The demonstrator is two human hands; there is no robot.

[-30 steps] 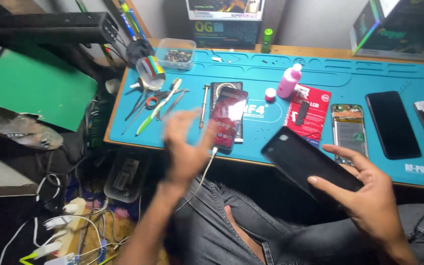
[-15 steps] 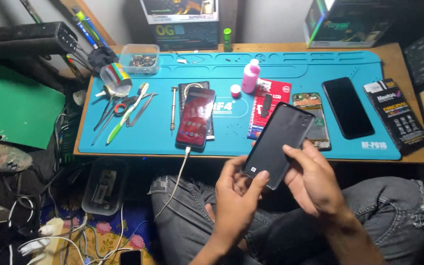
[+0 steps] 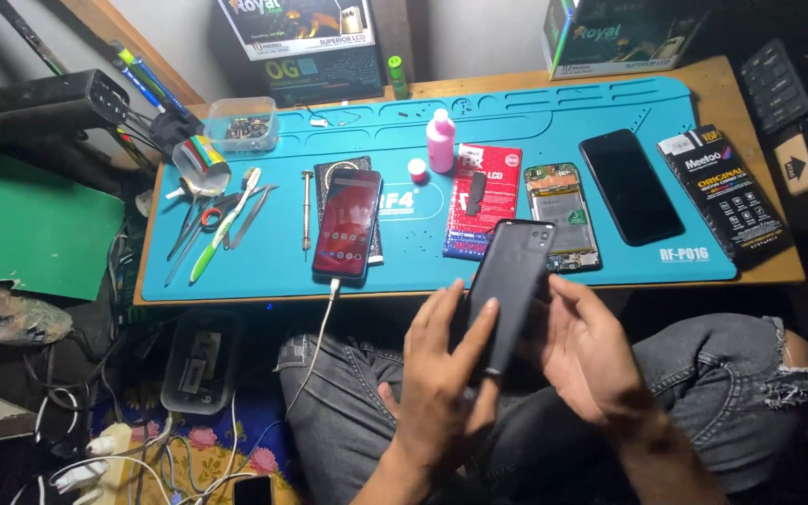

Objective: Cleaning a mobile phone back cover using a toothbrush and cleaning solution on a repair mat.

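Head view: both hands' grip on black phone (image 3: 509,290) above blue mat (image 3: 264,271).

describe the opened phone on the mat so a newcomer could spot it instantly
Start at the blue work mat on the wooden desk. Right of the red package lies the opened phone. Unlike the black-screened phone beside it, its insides are bare.

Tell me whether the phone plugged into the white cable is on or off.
On. The phone lying on the blue mat shows a lit red screen with icons, and the white cable runs into its bottom end.
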